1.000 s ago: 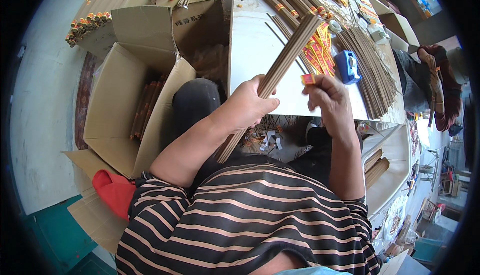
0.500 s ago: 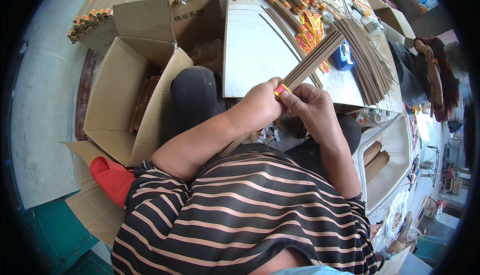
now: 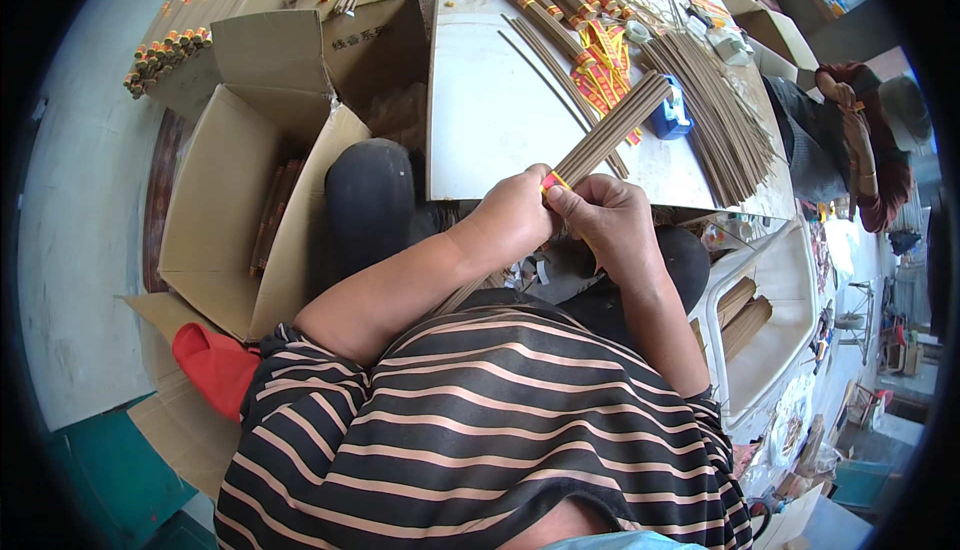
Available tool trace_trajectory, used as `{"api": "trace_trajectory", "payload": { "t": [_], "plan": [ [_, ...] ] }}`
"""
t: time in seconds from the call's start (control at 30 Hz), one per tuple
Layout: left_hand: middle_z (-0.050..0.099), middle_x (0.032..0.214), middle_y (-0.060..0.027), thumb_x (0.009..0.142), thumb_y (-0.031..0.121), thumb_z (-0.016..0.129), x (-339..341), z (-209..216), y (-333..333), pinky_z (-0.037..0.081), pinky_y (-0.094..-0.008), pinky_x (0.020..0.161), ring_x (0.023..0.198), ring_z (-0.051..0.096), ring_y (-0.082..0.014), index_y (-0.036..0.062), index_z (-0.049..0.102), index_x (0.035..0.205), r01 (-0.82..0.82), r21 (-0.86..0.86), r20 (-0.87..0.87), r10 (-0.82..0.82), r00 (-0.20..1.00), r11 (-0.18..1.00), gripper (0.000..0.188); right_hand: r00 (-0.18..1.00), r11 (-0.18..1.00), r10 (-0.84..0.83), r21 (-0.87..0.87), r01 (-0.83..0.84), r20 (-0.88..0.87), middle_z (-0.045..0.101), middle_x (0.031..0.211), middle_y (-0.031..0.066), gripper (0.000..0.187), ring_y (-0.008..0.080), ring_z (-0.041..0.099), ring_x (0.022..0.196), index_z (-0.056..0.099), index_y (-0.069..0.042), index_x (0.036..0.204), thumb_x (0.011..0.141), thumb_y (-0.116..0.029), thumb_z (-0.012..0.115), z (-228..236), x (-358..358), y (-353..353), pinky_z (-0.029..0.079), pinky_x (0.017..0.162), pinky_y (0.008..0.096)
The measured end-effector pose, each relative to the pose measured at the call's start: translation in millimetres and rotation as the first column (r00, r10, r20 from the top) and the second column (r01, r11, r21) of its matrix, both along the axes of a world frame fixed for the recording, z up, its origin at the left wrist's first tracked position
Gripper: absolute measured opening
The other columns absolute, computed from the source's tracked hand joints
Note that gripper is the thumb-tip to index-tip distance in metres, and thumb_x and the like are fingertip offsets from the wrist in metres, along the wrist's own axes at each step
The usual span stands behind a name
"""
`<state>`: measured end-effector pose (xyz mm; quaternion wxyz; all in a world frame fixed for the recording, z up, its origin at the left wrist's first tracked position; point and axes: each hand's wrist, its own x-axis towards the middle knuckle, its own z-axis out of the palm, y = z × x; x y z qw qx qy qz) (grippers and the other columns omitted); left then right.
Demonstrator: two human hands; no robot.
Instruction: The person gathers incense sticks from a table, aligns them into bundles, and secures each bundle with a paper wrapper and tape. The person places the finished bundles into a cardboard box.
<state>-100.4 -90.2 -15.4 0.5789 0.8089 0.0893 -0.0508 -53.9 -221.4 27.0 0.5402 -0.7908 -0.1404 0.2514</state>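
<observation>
My left hand [image 3: 512, 212] is closed around a bundle of thin brown incense sticks [image 3: 618, 126], tilted up toward the far right over the table's near edge. A small red and yellow paper label band [image 3: 553, 183] lies against the bundle beside my left fingers. The thumb and fingers of my right hand [image 3: 612, 218] pinch at this band, and a thin yellowish edge shows below them. My fingers hide how far the band goes around the sticks. The lower ends of the bundle come out under my left forearm.
The white table [image 3: 475, 130] holds loose incense sticks [image 3: 715, 115], banded bundles [image 3: 535, 5], red-yellow labels [image 3: 603, 75] and a blue tape dispenser [image 3: 673, 112]. An open cardboard box [image 3: 215, 210] with bundles stands left, a white tub [image 3: 800, 320] right. Another person [image 3: 870, 140] works at far right.
My right hand has turned a little at the label band, and a yellowish edge now shows below its fingers. My left hand keeps its hold on the bundle. The whole view has shifted slightly.
</observation>
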Motion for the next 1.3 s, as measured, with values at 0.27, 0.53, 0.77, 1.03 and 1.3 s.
{"api": "trace_trajectory", "payload": {
  "t": [0.27, 0.53, 0.77, 1.03, 1.3],
  "plan": [
    [0.062, 0.085, -0.024, 0.075, 0.014, 0.061, 1, 2, 1, 0.048, -0.0348, 0.075, 0.082, 0.062, -0.0337, -0.0072, 0.051, 0.1, 0.031, -0.001, -0.016, -0.031, 0.999, 1.0, 0.034, 1.0, 1.0, -0.016, 0.026, 0.017, -0.005, 0.051, 0.056, -0.0024, 0.029, 0.0025, 0.041, 0.048, 0.059, -0.003, 0.065, 0.078, -0.025, 0.072, -16, 8, -2, 0.03, 0.043, 0.0183],
    [0.048, 0.069, -0.0027, 0.074, 0.005, 0.053, -6, 23, -2, 0.036, -0.0215, 0.045, 0.055, 0.045, -0.0058, -0.0033, 0.044, 0.105, 0.046, -0.307, -0.153, -0.097, 0.983, 0.951, 0.033, 0.997, 0.998, -0.033, 0.055, 0.037, -0.068, 0.055, 0.057, 0.0011, 0.025, 0.0039, 0.046, 0.047, 0.058, -0.002, 0.066, 0.079, -0.02, 0.07, -11, 6, -11, 0.034, 0.044, 0.0175],
    [0.045, 0.067, -0.0011, 0.085, 0.022, 0.044, -16, 24, 0, 0.036, -0.0198, 0.045, 0.05, 0.041, -0.0055, -0.0011, 0.043, 0.104, 0.065, -0.601, -0.134, -0.181, 0.974, 0.797, 0.03, 0.999, 0.999, 0.003, 0.045, -0.001, -0.05, 0.053, 0.055, 0.0002, 0.026, 0.0043, 0.044, 0.045, 0.058, -0.002, 0.068, 0.079, -0.022, 0.071, -7, 5, -18, 0.032, 0.041, 0.0175],
    [0.045, 0.064, -0.0002, 0.098, 0.041, 0.025, -19, 10, 0, 0.036, -0.0164, 0.042, 0.047, 0.041, -0.0043, 0.0038, 0.046, 0.098, 0.15, -0.593, -0.014, -0.196, 0.981, 0.791, 0.043, 0.998, 0.999, 0.032, 0.035, -0.03, -0.063, 0.052, 0.055, 0.0, 0.028, 0.0045, 0.044, 0.046, 0.059, -0.001, 0.069, 0.079, -0.025, 0.071, -5, 2, -20, 0.031, 0.041, 0.0176],
    [0.046, 0.062, -0.0008, 0.099, 0.039, 0.024, -18, 8, 2, 0.036, -0.0172, 0.041, 0.045, 0.041, -0.0053, 0.0051, 0.047, 0.093, 0.121, -0.636, -0.025, -0.177, 0.984, 0.762, 0.041, 0.975, 0.99, 0.098, 0.118, -0.076, -0.198, 0.053, 0.057, 0.0004, 0.026, 0.0045, 0.043, 0.048, 0.06, 0.0, 0.072, 0.08, -0.022, 0.07, 6, 6, -18, 0.03, 0.042, 0.0184]
  ]
}}
